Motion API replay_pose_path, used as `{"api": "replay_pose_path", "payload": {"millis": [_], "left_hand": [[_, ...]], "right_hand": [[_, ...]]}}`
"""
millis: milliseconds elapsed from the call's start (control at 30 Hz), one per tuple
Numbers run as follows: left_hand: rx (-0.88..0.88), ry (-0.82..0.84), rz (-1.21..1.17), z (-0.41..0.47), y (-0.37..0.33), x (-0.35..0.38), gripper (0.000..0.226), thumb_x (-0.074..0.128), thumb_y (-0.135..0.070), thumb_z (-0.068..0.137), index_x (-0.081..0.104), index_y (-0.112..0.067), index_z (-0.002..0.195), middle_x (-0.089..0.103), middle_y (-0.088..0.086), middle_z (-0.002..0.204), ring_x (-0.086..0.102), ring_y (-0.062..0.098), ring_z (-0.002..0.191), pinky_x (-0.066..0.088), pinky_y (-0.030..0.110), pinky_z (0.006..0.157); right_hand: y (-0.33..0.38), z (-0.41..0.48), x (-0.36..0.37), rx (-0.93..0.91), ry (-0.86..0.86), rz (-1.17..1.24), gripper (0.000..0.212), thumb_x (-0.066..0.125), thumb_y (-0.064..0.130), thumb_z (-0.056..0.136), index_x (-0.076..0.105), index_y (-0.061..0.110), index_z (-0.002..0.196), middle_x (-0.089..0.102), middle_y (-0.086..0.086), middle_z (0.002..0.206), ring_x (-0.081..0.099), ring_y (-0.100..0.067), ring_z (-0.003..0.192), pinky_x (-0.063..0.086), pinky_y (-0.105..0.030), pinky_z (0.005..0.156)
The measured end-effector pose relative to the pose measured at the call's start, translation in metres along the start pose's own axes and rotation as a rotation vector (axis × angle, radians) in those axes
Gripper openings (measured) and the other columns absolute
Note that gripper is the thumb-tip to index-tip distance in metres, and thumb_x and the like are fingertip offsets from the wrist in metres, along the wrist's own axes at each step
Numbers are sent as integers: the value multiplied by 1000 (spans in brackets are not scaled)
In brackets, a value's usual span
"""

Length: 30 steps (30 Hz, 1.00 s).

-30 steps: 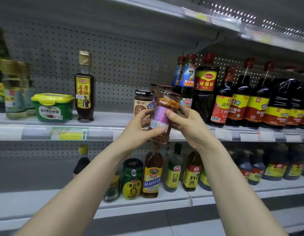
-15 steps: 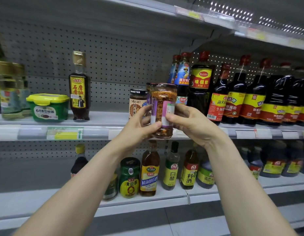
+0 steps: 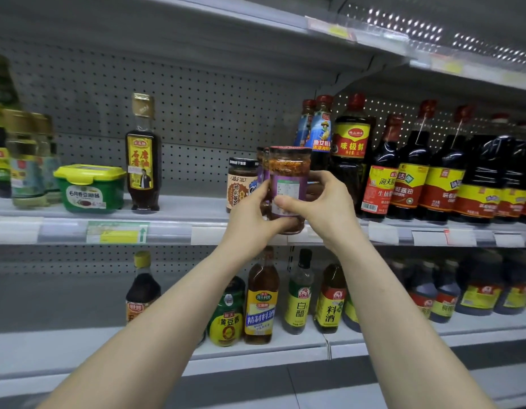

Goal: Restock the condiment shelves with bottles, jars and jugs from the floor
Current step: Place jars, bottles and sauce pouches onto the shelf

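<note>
A glass jar of chili sauce [image 3: 288, 175] with a purple label stands upright at the front edge of the middle shelf [image 3: 179, 209]. My left hand [image 3: 252, 214] grips its left side and base. My right hand [image 3: 323, 206] holds its right side, thumb across the label. Just behind it to the left stands a brown-labelled jar [image 3: 240, 184] with a black lid. Another similar jar is partly hidden directly behind the held one.
Dark soy sauce bottles [image 3: 409, 172] crowd the middle shelf to the right. A tall sesame oil bottle [image 3: 143, 154] and a green tub [image 3: 89, 187] stand to the left, with bare shelf between. The lower shelf [image 3: 255, 352] carries vinegar and cooking wine bottles.
The jar went from tilted to upright and moved forward and down toward the shelf edge, with both hands still around it.
</note>
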<state>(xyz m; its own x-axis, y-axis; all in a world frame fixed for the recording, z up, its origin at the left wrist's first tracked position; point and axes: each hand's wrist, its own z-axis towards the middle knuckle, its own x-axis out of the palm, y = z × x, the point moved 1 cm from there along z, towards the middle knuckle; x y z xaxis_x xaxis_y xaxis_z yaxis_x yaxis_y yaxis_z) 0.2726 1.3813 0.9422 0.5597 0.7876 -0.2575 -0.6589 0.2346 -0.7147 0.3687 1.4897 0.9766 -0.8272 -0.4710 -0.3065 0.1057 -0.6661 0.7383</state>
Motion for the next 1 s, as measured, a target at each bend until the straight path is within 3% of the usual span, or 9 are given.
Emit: {"api": "replay_pose_path", "payload": {"millis": [133, 233, 400, 533, 700, 767, 833, 900, 1000], "left_hand": [[-70, 146, -172, 1, 6, -13, 72, 74, -8, 85, 43, -26, 147, 65, -10, 128, 61, 7, 118, 50, 34, 102], [-126, 237, -325, 3, 11, -16, 82, 72, -4, 86, 31, -26, 153, 63, -2, 133, 62, 17, 120, 48, 44, 105], [-95, 259, -290, 3, 11, -11, 78, 79, -30, 77, 40, -47, 142, 55, -8, 139, 60, 16, 122, 50, 38, 102], [-18, 182, -216, 6, 10, -7, 71, 80, -33, 75, 48, -36, 138, 64, -7, 127, 62, 13, 116, 51, 36, 99], [-59, 173, -103, 6, 15, -7, 74, 74, -18, 87, 37, -31, 150, 61, -7, 133, 58, 9, 121, 48, 37, 105], [-46, 82, 40, 7, 13, -9, 74, 74, -20, 86, 38, -28, 150, 62, -7, 133, 56, 4, 121, 47, 25, 103], [-25, -13, 142, 5, 12, -12, 68, 75, -20, 85, 46, -30, 145, 66, -23, 114, 59, -8, 105, 46, 12, 89], [-26, -23, 202, 3, 12, -13, 64, 74, -20, 85, 48, -33, 142, 57, -35, 94, 63, -8, 88, 52, 18, 81], [-75, 24, 286, 4, 13, -12, 67, 70, -22, 88, 39, -29, 148, 58, -18, 112, 66, 12, 92, 55, 34, 84]], "right_hand": [[-6, 6, -14, 57, 263, 164, 35, 83, 24, 80, 69, 26, 112, 76, 8, 104, 70, -6, 99, 58, -28, 88], [-12, 8, -24, 109, 449, 309, 39, 73, 14, 88, 65, 13, 126, 73, -4, 119, 67, -19, 115, 53, -37, 100], [-12, 6, -17, 67, 282, 255, 48, 81, 17, 78, 66, 9, 123, 74, -3, 111, 70, -14, 104, 57, -28, 87], [-8, 0, -7, 25, 157, 158, 49, 87, 21, 75, 67, 16, 120, 74, 4, 106, 70, -5, 96, 56, -18, 75], [-9, 2, -9, 55, 145, 36, 56, 89, 28, 73, 65, 22, 123, 74, 5, 108, 70, -11, 100, 58, -39, 91], [-10, 4, -7, 59, 64, -19, 58, 89, 30, 72, 62, 22, 123, 72, 7, 110, 68, -11, 101, 57, -42, 93], [-9, 8, -4, 53, -24, -88, 60, 88, 35, 73, 59, 23, 124, 69, 6, 114, 66, -12, 105, 55, -44, 95], [-8, 13, -2, 59, -77, -150, 59, 87, 38, 73, 57, 22, 122, 68, 3, 117, 64, -17, 108, 53, -48, 97], [-7, 23, 7, 82, -90, -226, 60, 87, 41, 73, 58, 19, 121, 68, -1, 120, 64, -21, 111, 51, -49, 99]]}}
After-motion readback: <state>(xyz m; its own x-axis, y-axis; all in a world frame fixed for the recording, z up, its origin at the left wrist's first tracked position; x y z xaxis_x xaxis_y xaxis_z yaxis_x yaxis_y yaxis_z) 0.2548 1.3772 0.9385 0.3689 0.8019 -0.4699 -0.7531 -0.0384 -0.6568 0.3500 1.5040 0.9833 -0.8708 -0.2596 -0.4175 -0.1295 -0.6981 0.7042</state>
